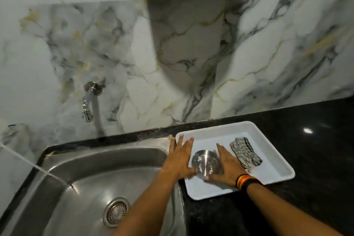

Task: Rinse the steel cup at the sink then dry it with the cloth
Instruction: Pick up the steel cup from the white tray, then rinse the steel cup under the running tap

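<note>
The steel cup (pixel 205 162) stands in the white tray (pixel 275 161) on the black counter, seen from above, its round shiny surface facing the camera. My left hand (pixel 180 157) lies flat against its left side and my right hand (pixel 228 163) flat against its right side, fingers stretched out, both touching the cup. A folded grey-and-white striped cloth (pixel 245 152) lies in the tray just right of my right hand. The steel sink (pixel 92 174) is to the left of the tray.
A wall tap (pixel 92 90) above the sink's back edge runs a stream of water down. The sink drain (pixel 115 211) sits near the front. Black counter (pixel 316 140) spreads right of the tray. A marble wall stands behind.
</note>
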`<move>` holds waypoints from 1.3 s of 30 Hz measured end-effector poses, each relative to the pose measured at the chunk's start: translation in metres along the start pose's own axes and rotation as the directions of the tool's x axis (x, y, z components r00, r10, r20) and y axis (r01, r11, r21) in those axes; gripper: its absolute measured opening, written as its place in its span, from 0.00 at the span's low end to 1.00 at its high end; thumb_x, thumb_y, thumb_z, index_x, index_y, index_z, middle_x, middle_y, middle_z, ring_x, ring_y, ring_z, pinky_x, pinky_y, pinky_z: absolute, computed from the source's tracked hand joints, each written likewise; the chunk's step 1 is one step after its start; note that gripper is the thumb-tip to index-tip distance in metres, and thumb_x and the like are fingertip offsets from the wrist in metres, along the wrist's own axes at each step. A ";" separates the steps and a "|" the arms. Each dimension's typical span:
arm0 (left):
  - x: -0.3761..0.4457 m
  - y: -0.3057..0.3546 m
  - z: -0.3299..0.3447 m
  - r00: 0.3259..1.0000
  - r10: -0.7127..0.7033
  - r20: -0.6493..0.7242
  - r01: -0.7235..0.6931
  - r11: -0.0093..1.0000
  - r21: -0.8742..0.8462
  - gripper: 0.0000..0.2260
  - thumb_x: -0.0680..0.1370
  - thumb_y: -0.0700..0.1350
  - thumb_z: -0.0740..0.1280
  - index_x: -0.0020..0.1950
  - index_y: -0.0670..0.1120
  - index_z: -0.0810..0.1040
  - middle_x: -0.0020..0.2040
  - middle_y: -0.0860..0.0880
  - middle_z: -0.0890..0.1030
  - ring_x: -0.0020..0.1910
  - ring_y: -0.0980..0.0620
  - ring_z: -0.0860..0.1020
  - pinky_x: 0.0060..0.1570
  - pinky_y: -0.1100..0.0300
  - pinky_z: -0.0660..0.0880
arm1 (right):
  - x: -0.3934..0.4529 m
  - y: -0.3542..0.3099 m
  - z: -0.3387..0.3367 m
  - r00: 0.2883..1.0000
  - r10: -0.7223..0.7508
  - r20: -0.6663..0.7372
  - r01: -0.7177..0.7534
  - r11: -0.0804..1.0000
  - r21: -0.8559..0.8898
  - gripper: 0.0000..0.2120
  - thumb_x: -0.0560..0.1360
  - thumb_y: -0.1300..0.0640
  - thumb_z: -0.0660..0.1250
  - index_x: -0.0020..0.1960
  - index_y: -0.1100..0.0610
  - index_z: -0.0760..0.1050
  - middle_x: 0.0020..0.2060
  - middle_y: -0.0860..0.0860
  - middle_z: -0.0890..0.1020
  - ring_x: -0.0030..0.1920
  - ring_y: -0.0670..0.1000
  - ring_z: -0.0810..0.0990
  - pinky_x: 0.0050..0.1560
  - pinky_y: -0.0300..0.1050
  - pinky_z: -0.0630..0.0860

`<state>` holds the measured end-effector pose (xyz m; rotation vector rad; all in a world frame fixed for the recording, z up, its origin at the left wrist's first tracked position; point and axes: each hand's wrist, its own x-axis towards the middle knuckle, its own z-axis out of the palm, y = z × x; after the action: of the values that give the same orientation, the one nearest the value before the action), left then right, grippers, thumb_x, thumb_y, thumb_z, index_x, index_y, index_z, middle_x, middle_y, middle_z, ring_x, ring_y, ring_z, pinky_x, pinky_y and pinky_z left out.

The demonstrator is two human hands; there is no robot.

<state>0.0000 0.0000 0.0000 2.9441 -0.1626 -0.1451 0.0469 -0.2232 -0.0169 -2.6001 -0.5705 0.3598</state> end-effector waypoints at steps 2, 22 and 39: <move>0.008 0.012 0.007 0.997 -0.001 0.076 0.001 1.000 0.005 0.54 0.79 0.63 0.73 0.89 0.45 0.40 0.90 0.44 0.50 0.87 0.39 0.34 0.82 0.38 0.27 | 0.004 0.006 0.004 0.999 0.011 0.034 -0.012 0.999 0.036 0.74 0.54 0.26 0.77 0.83 0.53 0.38 0.83 0.54 0.52 0.82 0.55 0.53 0.79 0.60 0.56; 0.028 -0.005 -0.014 0.999 -0.043 0.034 0.048 0.981 -0.186 0.68 0.70 0.60 0.83 0.86 0.51 0.29 0.81 0.48 0.75 0.89 0.44 0.47 0.85 0.38 0.33 | 0.021 -0.015 -0.011 0.995 -0.068 -0.068 0.085 0.951 0.297 0.67 0.56 0.42 0.84 0.82 0.45 0.44 0.76 0.51 0.65 0.75 0.55 0.64 0.73 0.56 0.68; -0.110 -0.179 -0.131 0.981 -0.016 -0.191 -0.029 0.972 -0.231 0.67 0.64 0.63 0.84 0.89 0.59 0.41 0.76 0.51 0.78 0.81 0.45 0.65 0.83 0.39 0.57 | 0.024 -0.232 0.013 0.938 -0.316 -0.142 0.346 0.865 0.364 0.67 0.56 0.40 0.85 0.80 0.40 0.43 0.78 0.51 0.58 0.76 0.57 0.64 0.73 0.59 0.69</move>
<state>-0.0772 0.2119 0.1033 2.7025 -0.1180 0.1136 -0.0127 -0.0195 0.0795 -2.0819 -0.8154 0.2270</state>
